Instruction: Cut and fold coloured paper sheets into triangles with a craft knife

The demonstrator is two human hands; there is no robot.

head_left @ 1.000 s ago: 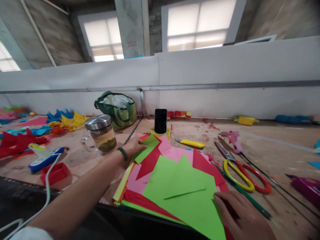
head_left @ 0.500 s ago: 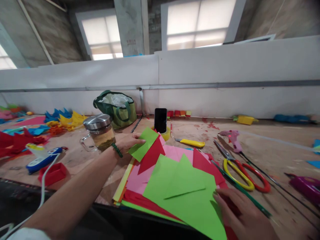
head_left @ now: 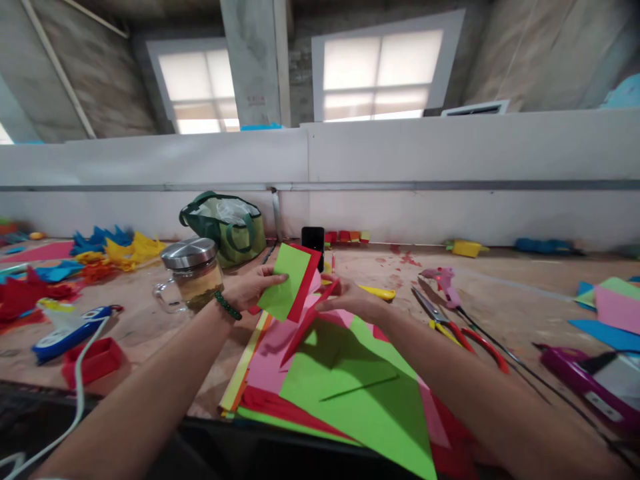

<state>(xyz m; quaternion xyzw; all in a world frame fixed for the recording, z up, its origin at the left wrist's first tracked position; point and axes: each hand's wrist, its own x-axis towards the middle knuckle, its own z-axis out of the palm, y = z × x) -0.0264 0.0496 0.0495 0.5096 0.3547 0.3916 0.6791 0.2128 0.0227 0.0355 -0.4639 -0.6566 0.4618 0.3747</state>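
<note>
My left hand [head_left: 250, 288], a beaded bracelet on its wrist, pinches a small green paper piece [head_left: 286, 285] with a red paper piece [head_left: 312, 272] showing behind it. Just right of it, my right hand [head_left: 354, 298] has its fingers closed on another red paper piece [head_left: 306, 325], tilted up off the pile. Below both hands lies a large green sheet [head_left: 370, 407] with a dark slit or edge across it. Pink sheets [head_left: 263, 367] and more red paper lie under it. My right forearm hides part of the pile's right side.
A glass mug [head_left: 196, 283] with a steel lid stands left of my left hand, before a green bag [head_left: 240, 233]. A phone [head_left: 313, 241] leans upright behind the pile. Scissors [head_left: 465, 337], a pink glue gun [head_left: 447, 285] and a yellow cutter [head_left: 379, 293] lie to the right.
My right hand has moved from the large green sheet's right edge to the back of the pile and grips a red piece. A red piece now shows behind the green one in my left hand.
</note>
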